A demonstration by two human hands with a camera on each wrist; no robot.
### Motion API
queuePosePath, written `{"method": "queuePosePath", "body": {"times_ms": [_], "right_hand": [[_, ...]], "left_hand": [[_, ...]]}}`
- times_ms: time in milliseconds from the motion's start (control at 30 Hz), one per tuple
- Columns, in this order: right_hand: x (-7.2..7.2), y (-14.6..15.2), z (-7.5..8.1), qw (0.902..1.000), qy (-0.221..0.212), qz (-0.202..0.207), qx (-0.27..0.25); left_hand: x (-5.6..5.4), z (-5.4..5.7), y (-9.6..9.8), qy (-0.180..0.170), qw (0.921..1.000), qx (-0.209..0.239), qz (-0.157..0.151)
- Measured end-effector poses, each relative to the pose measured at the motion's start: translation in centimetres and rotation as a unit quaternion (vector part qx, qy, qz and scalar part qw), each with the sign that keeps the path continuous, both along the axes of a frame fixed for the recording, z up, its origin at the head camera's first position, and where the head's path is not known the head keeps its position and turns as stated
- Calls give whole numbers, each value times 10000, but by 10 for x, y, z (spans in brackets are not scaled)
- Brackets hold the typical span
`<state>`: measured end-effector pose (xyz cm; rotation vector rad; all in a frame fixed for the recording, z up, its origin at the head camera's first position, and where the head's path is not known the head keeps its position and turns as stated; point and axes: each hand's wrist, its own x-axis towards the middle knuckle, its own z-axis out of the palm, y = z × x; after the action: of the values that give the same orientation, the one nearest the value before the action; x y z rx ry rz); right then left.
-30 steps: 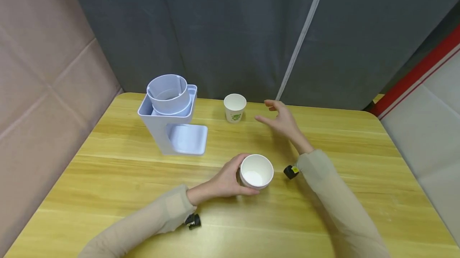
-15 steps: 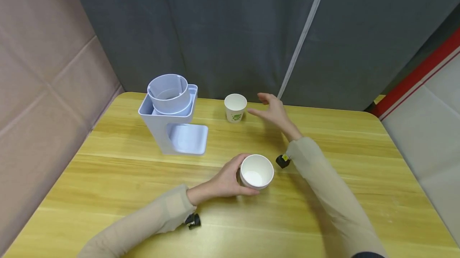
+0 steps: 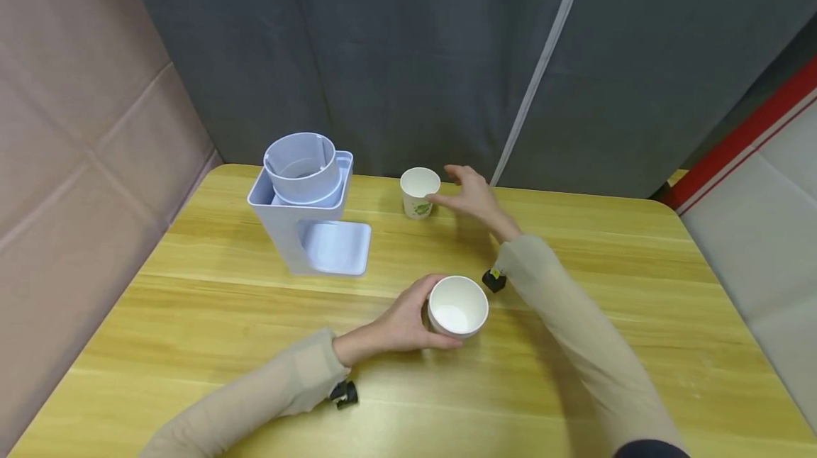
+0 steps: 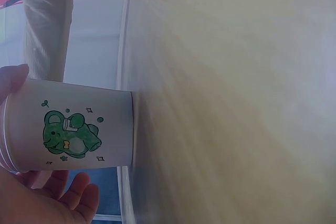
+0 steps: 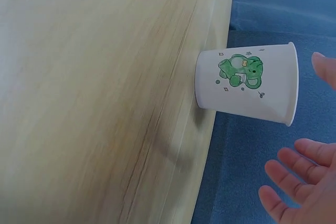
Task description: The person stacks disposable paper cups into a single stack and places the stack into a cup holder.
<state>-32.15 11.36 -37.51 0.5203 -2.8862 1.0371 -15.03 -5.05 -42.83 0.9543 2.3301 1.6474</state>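
My left hand (image 3: 403, 320) holds a white paper cup (image 3: 457, 307) upright on the table, thumb on one side and fingers on the other. In the left wrist view this paper cup (image 4: 79, 129) bears a green bear print, and more than one rim shows at its mouth, as if cups are nested. My right hand (image 3: 475, 199) is beside a second paper cup (image 3: 418, 199) at the back, thumb and fingers spread. In the right wrist view that cup (image 5: 244, 82) stands on the table between the spread thumb and fingers (image 5: 294, 177), with a gap to them.
A pale blue plastic stand (image 3: 281, 224) with a round holder (image 3: 300, 167) on top and a flat tray (image 3: 338, 249) at its foot is at the back left of the wooden table (image 3: 210, 352). A dark grey curtain (image 3: 383, 61) hangs behind the back edge.
My right hand has moved left, up to the back paper cup, its fingers still spread. The left hand and its cup stay where they were.
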Motion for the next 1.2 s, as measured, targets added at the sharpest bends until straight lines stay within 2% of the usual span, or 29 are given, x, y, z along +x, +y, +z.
{"method": "queuePosePath", "body": {"times_ms": [533, 1000, 1200], "right_hand": [[-12, -22, -1, 9987, -170, -17, 482], [-13, -25, -9, 9973, 17, -97, 730], [-12, -24, -7, 9967, 350, -101, 720]], "left_hand": [[1, 0, 2, 69, 10000, -45, 37], [1, 0, 5, 105, 9999, -32, -46], [1, 0, 5, 127, 9999, -30, -31]]}}
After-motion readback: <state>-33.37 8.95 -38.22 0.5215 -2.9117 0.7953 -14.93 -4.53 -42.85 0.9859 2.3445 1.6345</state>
